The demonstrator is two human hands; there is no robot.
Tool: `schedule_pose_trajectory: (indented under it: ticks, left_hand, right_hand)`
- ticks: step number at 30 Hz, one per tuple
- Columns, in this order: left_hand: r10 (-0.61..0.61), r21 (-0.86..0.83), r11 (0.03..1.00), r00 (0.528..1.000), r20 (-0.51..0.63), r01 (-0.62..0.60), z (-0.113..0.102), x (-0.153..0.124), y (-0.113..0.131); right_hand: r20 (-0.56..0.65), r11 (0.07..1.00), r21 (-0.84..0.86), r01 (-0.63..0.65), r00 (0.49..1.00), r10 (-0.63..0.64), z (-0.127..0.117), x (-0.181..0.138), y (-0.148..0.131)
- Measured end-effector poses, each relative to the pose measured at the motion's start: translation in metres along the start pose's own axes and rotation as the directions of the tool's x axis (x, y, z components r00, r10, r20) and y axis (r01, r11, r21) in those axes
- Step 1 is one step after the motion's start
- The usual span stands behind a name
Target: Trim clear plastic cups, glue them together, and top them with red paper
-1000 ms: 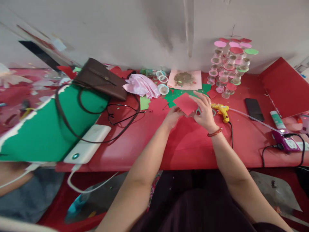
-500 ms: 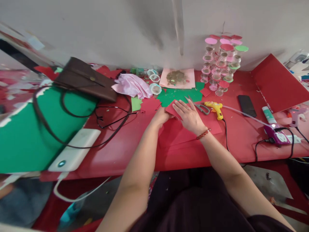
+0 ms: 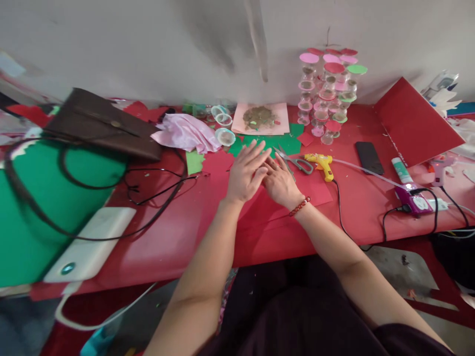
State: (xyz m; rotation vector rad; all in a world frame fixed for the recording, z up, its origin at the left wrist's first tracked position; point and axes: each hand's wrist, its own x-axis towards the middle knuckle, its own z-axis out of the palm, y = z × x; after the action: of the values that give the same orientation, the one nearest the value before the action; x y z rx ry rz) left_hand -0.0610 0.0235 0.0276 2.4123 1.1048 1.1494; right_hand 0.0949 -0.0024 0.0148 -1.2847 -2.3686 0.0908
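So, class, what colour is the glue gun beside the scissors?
The glue gun is yellow; it shows best in the head view.

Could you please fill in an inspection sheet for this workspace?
Surface: red table, with scraps scattered on it.
Work items: red paper beneath the hands; scissors and yellow glue gun beside them.
Clutter: brown bag, pink cloth, black phone.
Hands: left hand extended, overlapping the fingertips of the right hand; anything gripped underneath is hidden.
Cables: black cord from the yellow glue gun, running to the table's front edge; white cable hanging off the front edge at left.
Surroundings: pale wall behind.
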Motion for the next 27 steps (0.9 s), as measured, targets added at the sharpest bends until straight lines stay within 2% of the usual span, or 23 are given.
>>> schedule_pose_trajectory:
  ticks: [2, 4, 13, 20, 27]
  left_hand:
    - [0.016, 0.008, 1.0, 0.989, 0.15, -0.017, 0.0036, 0.0011, 0.0044]
    - [-0.014, 0.034, 0.999, 0.98, 0.2, 0.007, 0.0066, 0.0015, 0.0056]
    - [-0.028, 0.084, 0.996, 0.985, 0.17, 0.014, 0.0074, -0.0013, 0.0073]
    - [-0.001, 0.06, 0.998, 0.991, 0.133, -0.007, 0.0068, -0.0038, 0.003]
    - [-0.074, -0.031, 0.996, 0.991, 0.114, 0.078, 0.0079, -0.0034, 0.0052]
  right_hand:
    - [0.022, 0.999, 0.031, -0.016, 1.0, 0.015, 0.0036, 0.0008, 0.0025]
    - [0.044, 0.999, 0.047, -0.028, 0.999, 0.026, 0.0051, 0.001, 0.0038]
    - [0.035, 0.999, 0.048, -0.012, 0.999, 0.01, 0.001, -0.0012, 0.0008]
    - [0.022, 1.0, 0.024, -0.015, 1.0, 0.015, -0.0005, -0.0015, -0.0005]
    - [0.014, 0.999, 0.01, -0.032, 0.999, 0.032, 0.001, -0.0036, -0.0003]
